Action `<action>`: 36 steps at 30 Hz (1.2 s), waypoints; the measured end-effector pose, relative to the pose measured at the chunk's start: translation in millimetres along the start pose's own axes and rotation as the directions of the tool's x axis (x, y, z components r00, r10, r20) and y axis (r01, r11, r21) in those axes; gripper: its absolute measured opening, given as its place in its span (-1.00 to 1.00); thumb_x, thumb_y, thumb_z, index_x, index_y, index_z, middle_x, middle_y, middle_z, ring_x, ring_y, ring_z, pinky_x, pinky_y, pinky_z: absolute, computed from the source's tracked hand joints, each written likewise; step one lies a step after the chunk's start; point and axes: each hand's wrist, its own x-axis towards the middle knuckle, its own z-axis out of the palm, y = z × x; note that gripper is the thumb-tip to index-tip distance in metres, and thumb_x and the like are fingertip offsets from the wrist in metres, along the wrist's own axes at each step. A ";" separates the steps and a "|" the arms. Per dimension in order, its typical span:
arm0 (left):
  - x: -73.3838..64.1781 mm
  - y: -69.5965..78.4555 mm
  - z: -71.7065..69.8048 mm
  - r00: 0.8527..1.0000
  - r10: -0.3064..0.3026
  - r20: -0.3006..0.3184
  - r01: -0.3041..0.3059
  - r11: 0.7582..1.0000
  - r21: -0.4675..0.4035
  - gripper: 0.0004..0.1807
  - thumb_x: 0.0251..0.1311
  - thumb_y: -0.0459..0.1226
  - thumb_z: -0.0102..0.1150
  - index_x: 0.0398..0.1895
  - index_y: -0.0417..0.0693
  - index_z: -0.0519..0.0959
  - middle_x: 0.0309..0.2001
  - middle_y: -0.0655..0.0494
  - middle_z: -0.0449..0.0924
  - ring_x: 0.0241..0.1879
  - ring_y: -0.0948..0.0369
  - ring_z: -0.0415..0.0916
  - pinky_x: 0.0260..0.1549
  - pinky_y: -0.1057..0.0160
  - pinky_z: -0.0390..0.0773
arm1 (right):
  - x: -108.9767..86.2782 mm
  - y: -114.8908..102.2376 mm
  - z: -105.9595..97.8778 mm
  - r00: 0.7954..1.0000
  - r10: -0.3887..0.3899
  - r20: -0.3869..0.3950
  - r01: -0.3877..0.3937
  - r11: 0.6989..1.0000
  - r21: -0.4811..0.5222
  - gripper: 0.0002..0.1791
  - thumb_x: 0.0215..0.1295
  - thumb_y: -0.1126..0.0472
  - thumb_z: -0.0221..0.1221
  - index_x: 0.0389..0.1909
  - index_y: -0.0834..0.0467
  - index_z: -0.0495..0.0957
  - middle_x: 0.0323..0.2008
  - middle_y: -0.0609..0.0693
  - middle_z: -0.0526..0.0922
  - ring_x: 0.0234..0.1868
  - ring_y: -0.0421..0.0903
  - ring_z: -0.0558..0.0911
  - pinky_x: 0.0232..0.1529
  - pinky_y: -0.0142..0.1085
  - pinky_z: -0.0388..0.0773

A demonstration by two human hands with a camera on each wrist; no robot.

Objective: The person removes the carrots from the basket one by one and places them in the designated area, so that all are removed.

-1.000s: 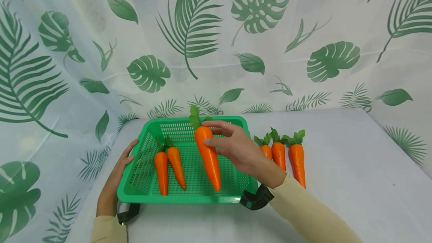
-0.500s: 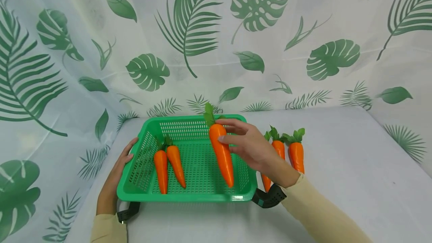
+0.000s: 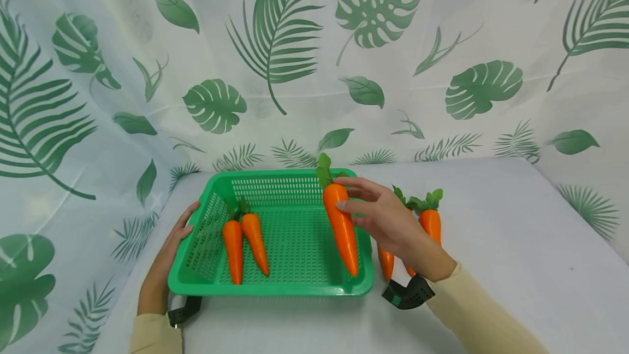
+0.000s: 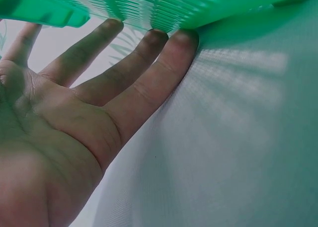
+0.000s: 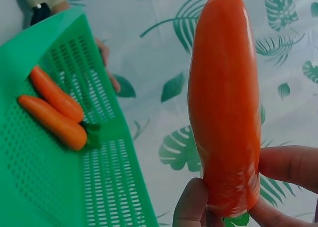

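My right hand (image 3: 385, 213) pinches an orange carrot (image 3: 341, 228) with green leaves near its leafy end. The carrot hangs tilted over the right part of the green basket (image 3: 275, 289), tip toward me. In the right wrist view the same carrot (image 5: 224, 98) stands large between thumb and fingers. Two more carrots (image 3: 233, 253) lie side by side in the basket's left part. My left hand (image 3: 169, 253) is at the basket's left side; in the left wrist view its straight fingers (image 4: 141, 90) touch the slotted wall with their tips.
Several carrots (image 3: 431, 225) lie on the white table (image 3: 511, 245) to the right of the basket, partly hidden behind my right hand and forearm. A white curtain (image 3: 295, 42) with green leaf prints hangs behind and at the sides.
My right hand has moved to the right with the carrot, from over the basket's middle to near its right wall. The left hand and the two carrots in the basket stay put.
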 end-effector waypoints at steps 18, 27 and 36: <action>-6.1 0.3 0.6 0.998 -0.060 -0.008 0.060 0.998 -0.027 -0.29 0.76 -0.21 -0.34 0.75 -0.26 -0.28 0.65 -0.42 -0.36 0.20 0.61 0.40 0.10 0.50 0.46 | -21.7 9.9 -46.5 0.995 0.043 -0.092 -0.045 0.999 -0.016 -0.38 0.57 0.21 0.24 0.58 0.16 0.39 0.47 0.20 0.33 0.33 0.11 0.49 0.23 -0.21 0.59; -6.0 -1.9 0.9 1.000 -0.017 -0.018 0.016 0.999 -0.043 -0.31 0.74 -0.25 -0.32 0.76 -0.23 -0.21 0.58 -0.07 -0.05 0.20 0.59 0.42 0.11 0.50 0.45 | -28.8 18.3 -73.7 0.991 0.018 -0.131 -0.021 1.000 -0.016 -0.49 0.57 0.23 0.25 0.48 0.09 0.52 0.30 0.10 0.48 0.18 0.01 0.61 0.14 -0.22 0.64; -9.8 -1.8 1.6 0.999 -0.039 0.003 0.039 0.996 -0.080 -0.31 0.77 -0.18 -0.33 0.79 -0.08 -0.22 0.43 0.37 0.11 0.24 0.54 0.44 0.13 0.45 0.49 | -35.2 26.5 -96.5 0.990 0.012 -0.142 -0.011 1.000 0.004 -0.62 0.59 0.25 0.24 0.31 -0.10 0.67 0.21 -0.01 0.56 0.14 -0.04 0.64 0.12 -0.22 0.65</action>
